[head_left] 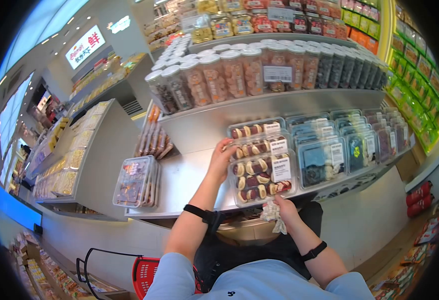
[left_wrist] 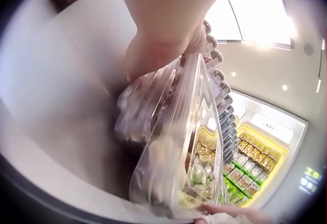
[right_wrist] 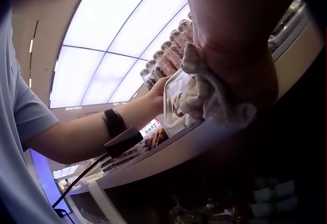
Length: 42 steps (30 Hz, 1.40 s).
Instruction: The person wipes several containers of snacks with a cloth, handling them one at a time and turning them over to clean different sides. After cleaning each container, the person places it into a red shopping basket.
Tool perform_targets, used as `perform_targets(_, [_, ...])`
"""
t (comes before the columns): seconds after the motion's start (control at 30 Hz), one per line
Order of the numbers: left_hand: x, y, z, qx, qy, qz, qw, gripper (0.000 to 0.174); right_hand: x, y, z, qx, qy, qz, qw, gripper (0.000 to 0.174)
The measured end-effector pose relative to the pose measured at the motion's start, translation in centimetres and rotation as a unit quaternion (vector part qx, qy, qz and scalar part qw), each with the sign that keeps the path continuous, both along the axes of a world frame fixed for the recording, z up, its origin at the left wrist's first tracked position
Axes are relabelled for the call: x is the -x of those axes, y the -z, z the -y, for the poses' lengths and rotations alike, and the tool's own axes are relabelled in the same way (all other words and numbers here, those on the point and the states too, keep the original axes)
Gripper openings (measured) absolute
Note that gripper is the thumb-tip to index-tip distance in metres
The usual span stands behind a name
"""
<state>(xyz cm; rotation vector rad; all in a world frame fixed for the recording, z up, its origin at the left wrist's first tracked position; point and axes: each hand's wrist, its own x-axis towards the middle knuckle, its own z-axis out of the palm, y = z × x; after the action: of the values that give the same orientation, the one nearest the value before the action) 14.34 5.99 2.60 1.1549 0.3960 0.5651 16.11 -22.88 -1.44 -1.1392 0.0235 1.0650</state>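
Clear plastic boxes of rolled brown-and-cream snacks lie in a row on a steel shelf. My left hand grips the left edge of this row near its middle box; the left wrist view shows the left hand curled on the far end of a clear box. My right hand holds a crumpled white cloth against the front edge of the nearest box. In the right wrist view the cloth hangs from the right hand against the box.
Clear jars fill the shelf above. Boxes of dark snacks sit to the right of the row. Another stack of boxes stands at the shelf's left end. A red basket is below left. Green shelving lines the right.
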Motion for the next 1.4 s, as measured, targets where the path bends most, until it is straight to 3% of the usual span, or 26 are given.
perform_targets(0.1, [1.0,-0.8,0.0,0.004,0.021,-0.044,0.999,0.035,-0.4,0.9,-0.2,-0.008,-0.021,0.011,1.000,0.051])
perform_targets(0.17, [1.0,-1.9,-0.5,0.130,0.052,0.015,0.990,0.027,-0.5,0.8,-0.1,0.010,-0.017,0.033,0.999,0.051])
perform_targets(0.23, [0.8,-3.7,-1.0,0.020,0.029,-0.125,0.992,0.021,-0.9,1.3,0.0,0.018,-0.022,0.039,0.999,0.053])
perform_targets(0.33, [0.2,-5.2,-3.3,0.061,0.116,-0.166,0.977,0.019,-1.2,1.6,0.5,0.037,-0.026,0.070,0.997,0.053])
perform_targets(0.43, [-0.3,-6.4,-2.2,0.025,0.087,-0.171,0.981,0.019,-1.4,2.0,-0.2,0.039,-0.020,0.064,0.997,0.051])
perform_targets(0.47, [-1.9,-3.1,-3.2,0.023,0.020,-0.144,0.989,0.023,-1.3,2.1,-0.4,0.038,-0.018,0.066,0.997,0.051])
perform_targets(0.57, [-2.0,-2.0,-2.5,-0.052,-0.049,-0.100,0.992,0.027,-1.1,2.9,-0.6,0.027,0.014,0.037,0.999,0.050])
perform_targets(0.6, [-1.9,-1.7,-1.7,-0.052,-0.070,-0.058,0.995,0.028,-0.3,0.9,-0.5,0.027,-0.004,0.047,0.999,0.046])
perform_targets(0.7, [-1.4,-0.1,-1.9,-0.013,-0.023,-0.049,0.998,0.022,0.8,-1.8,-0.7,-0.006,0.004,0.038,0.999,0.040])
perform_targets(0.77, [-0.8,-1.6,-1.1,0.046,-0.016,0.009,0.999,0.020,1.1,-1.0,-0.5,-0.019,0.028,0.034,0.999,0.042])
perform_targets(0.93, [-1.4,-0.8,-2.0,-0.001,-0.035,0.095,0.995,0.021,1.0,-1.7,-0.3,-0.027,0.049,0.013,0.998,0.042])
perform_targets(1.03, [-1.5,-0.6,-1.5,-0.030,-0.057,0.047,0.997,0.018,-0.1,0.8,0.0,-0.007,0.041,0.046,0.998,0.037])
perform_targets(1.1, [-1.2,1.0,-2.4,-0.116,-0.074,-0.068,0.988,0.037,-0.2,-0.2,0.5,0.010,0.000,0.082,0.997,0.041])
perform_targets(1.2, [-0.8,2.7,-1.3,-0.172,-0.121,-0.103,0.972,0.067,-0.8,2.2,0.9,0.054,0.030,0.146,0.987,0.049])
perform_targets(1.23, [0.2,1.6,0.3,-0.240,-0.127,-0.153,0.950,0.073,-0.6,1.8,0.7,0.070,0.040,0.145,0.986,0.051])
perform_targets(1.27, [1.0,0.1,1.9,-0.212,-0.102,-0.188,0.953,0.079,-0.4,1.1,0.4,0.084,0.052,0.153,0.983,0.049])
perform_targets(1.33, [2.4,-2.2,4.3,-0.080,-0.038,-0.111,0.990,0.098,-0.2,1.7,0.0,0.085,0.074,0.160,0.981,0.051])
perform_targets(1.4, [2.3,-1.8,4.5,-0.128,-0.071,-0.168,0.975,0.099,-0.3,2.0,-0.2,0.090,0.079,0.175,0.977,0.052])
